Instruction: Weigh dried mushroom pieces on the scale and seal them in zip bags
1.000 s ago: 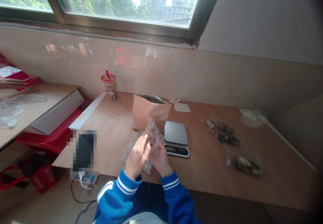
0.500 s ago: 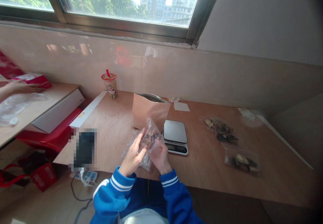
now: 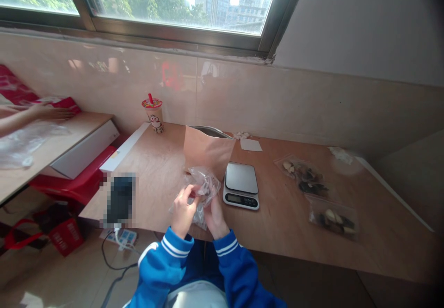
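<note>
Wooden table [image 3: 287, 234] fills the middle and right of the frame, under a tiled wall and a window [image 3: 173, 3] along the top. Second table [image 3: 52, 146] at the left edge, with another person's hand [image 3: 52, 112] flat on red packaging [image 3: 21, 96] in the upper left, clear plastic [image 3: 21, 141] below it. Red chair [image 3: 74, 185] between the two tables, red bag [image 3: 65, 236] on the floor lower left.

Centre frame: brown paper pouch [image 3: 208, 150] stands upright, top open, just behind the hands. Digital scale [image 3: 241, 191] sits just right of the hands, pan bare. Two filled clear bags lie well to the right: far filled bag [image 3: 302, 176] and near filled bag [image 3: 333, 219], close to each other. Drink cup [image 3: 155, 115] with a red straw at the table's back left corner. White paper slip [image 3: 250, 145] behind the scale. Blurred dark phone [image 3: 120, 200] at the table's left front edge, power strip [image 3: 121, 238] below it.

Bottom centre, blue sleeves. Left hand [image 3: 183, 211] has fingers curled narrow, pinching the small clear bag [image 3: 204, 187] at its lower left; right hand [image 3: 215, 215] is closed on the same bag from below right, fingers mostly hidden behind the plastic. The bag is crumpled, dark bits inside, held just above the front table edge, between pouch and the person's body, touching both hands. More clear plastic [image 3: 198, 215] lies under the hands.
</note>
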The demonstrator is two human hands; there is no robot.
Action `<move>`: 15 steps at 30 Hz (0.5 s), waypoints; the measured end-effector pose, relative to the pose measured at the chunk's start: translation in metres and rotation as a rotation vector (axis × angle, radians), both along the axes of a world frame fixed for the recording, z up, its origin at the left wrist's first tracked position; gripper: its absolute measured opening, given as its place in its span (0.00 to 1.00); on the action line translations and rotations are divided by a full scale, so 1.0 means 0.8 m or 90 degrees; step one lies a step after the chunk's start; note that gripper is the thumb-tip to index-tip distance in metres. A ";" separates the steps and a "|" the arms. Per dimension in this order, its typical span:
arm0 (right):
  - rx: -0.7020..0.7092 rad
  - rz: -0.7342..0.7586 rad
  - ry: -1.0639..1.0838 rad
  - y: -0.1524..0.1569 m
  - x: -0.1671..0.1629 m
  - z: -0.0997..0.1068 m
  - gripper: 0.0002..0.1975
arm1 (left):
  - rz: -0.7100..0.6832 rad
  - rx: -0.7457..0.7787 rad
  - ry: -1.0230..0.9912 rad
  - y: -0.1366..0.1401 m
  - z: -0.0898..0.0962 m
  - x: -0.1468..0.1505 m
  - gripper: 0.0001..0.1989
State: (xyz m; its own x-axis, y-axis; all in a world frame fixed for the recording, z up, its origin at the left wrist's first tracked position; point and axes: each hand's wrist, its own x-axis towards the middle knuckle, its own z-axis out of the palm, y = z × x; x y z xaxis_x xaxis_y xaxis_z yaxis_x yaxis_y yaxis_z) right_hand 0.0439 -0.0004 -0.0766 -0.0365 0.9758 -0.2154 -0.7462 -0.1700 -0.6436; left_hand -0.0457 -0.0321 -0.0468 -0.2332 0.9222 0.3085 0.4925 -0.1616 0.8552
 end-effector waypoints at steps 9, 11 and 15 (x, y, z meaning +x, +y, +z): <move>-0.018 0.019 0.058 0.000 0.006 0.006 0.15 | -0.072 0.006 0.008 0.001 -0.006 0.007 0.14; 0.010 0.007 0.055 -0.002 0.004 0.006 0.17 | -0.050 0.010 0.003 0.004 -0.009 0.007 0.12; 0.025 -0.017 0.039 -0.004 0.001 0.002 0.20 | -0.052 -0.002 -0.011 0.004 -0.008 0.007 0.11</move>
State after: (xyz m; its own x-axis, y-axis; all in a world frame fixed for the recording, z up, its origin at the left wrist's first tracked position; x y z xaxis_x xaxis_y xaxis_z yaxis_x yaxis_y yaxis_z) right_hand 0.0446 -0.0036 -0.0754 -0.0220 0.9844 -0.1744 -0.7884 -0.1243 -0.6025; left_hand -0.0404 -0.0290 -0.0532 -0.1625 0.9393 0.3021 0.4624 -0.1980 0.8643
